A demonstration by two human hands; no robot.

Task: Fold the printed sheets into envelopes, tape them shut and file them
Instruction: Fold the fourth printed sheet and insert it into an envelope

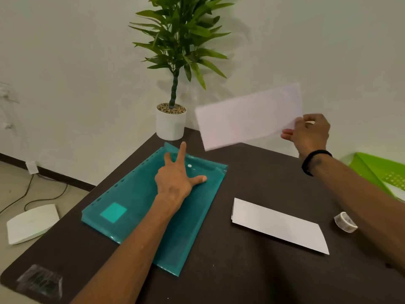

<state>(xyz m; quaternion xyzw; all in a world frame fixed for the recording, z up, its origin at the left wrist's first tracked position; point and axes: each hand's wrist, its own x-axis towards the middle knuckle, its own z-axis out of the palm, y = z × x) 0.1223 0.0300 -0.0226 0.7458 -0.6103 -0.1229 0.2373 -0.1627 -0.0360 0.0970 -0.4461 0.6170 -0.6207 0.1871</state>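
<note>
A teal plastic file folder lies flat on the dark table, its flap end pointing toward the wall. My left hand rests on the folder near its white snap button, fingers spread and straight. My right hand pinches the right end of a folded white paper envelope and holds it in the air above the table's far side. A second folded white envelope lies flat on the table at the right. A roll of tape stands just right of it.
A potted plant in a white pot stands at the table's far corner. A green tray sits at the right edge. A clear plastic wrapper lies at the near left corner. A white device and cables lie on the floor.
</note>
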